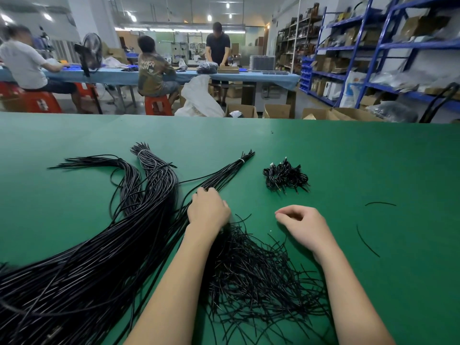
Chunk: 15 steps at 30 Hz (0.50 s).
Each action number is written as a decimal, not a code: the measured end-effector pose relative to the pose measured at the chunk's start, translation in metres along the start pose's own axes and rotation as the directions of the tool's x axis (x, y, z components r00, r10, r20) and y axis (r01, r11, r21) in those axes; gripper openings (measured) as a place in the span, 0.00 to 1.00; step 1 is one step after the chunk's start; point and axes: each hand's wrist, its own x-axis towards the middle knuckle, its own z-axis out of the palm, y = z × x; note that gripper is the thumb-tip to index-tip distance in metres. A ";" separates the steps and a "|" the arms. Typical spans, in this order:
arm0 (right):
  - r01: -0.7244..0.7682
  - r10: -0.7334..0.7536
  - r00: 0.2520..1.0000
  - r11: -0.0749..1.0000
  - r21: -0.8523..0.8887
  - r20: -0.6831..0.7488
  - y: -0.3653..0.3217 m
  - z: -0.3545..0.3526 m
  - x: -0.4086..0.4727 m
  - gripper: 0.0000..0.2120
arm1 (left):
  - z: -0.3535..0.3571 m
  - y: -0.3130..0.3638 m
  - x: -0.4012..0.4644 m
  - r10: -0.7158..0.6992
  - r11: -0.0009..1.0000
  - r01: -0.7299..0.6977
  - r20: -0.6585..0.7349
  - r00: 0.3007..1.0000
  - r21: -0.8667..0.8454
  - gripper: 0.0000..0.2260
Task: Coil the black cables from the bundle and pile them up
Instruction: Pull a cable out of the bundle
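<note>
A large bundle of long black cables (104, 245) fans across the left of the green table (348, 150), tied with white bands at its far ends. My left hand (207, 210) lies on the rightmost strand group, fingers curled down onto the cables. My right hand (302, 226) hovers just above the table to the right, fingers loosely curled, with nothing visible in it. A small pile of coiled black cables (286, 176) sits beyond my right hand. A tangle of short black ties (258, 277) lies between my forearms.
Two loose black ties (368, 241) lie at the right on the table. Beyond the far edge, people work at a blue table (249, 77). Cardboard boxes (276, 110) and blue shelving (373, 46) stand at the back right.
</note>
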 end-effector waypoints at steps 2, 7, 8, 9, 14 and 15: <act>0.001 -0.001 1.000 1.000 0.003 0.002 -0.002 0.000 -0.001 0.03 | -0.001 0.000 0.001 -0.010 1.000 0.010 0.005 1.000 0.012 0.16; 0.002 -0.002 1.000 1.000 -0.005 0.010 -0.007 0.000 -0.004 0.03 | -0.004 -0.001 0.003 -0.030 0.999 0.030 0.006 1.000 0.027 0.11; 0.018 -0.018 1.000 1.000 -0.002 0.007 -0.010 0.001 -0.005 0.03 | -0.005 -0.001 0.003 -0.027 1.000 0.028 0.005 1.000 -0.012 0.10; 0.043 -0.043 0.999 0.999 0.002 0.001 -0.014 0.003 -0.006 0.03 | -0.006 -0.001 0.003 -0.032 0.997 0.032 0.005 0.999 -0.073 0.08; 0.149 -0.149 0.988 0.989 -0.007 0.038 -0.051 0.025 -0.011 0.03 | -0.013 0.001 0.010 -0.058 0.861 0.080 0.061 0.996 -0.503 0.04; 0.125 -0.128 0.988 0.991 0.040 0.083 -0.058 0.033 -0.014 0.04 | -0.015 0.001 0.011 -0.053 0.786 0.099 0.093 0.994 -0.610 0.05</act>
